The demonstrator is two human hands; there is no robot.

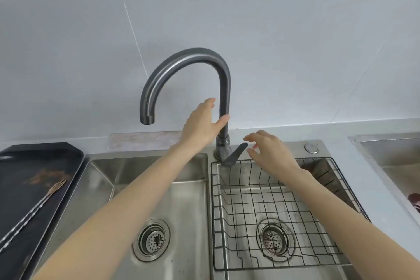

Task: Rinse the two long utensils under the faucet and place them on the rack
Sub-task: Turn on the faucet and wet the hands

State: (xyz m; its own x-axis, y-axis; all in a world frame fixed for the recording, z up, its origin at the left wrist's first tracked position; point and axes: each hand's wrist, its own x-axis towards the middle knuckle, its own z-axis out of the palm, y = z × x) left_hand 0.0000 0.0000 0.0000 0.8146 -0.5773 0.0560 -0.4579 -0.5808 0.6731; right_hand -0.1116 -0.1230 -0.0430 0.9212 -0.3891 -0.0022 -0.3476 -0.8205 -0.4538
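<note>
A grey gooseneck faucet (181,61) rises between two steel basins, its spout over the left basin (102,179). No water runs. My left hand (201,124) rests against the faucet's upright pipe, thumb touching it, fingers apart. My right hand (268,150) hovers open just right of the dark lever handle (235,154), fingertips close to its tip. A long metal fork (41,202) with a twisted handle lies on a black tray (16,177) at the left. A second long utensil is not clearly visible. A black wire rack (272,211) sits in the right basin.
Each basin has a round drain strainer (151,239). A small round button (311,148) sits on the sink deck at the right. Another steel basin (395,166) begins at the far right, with a dark red object at its edge. Grey tiled wall stands behind.
</note>
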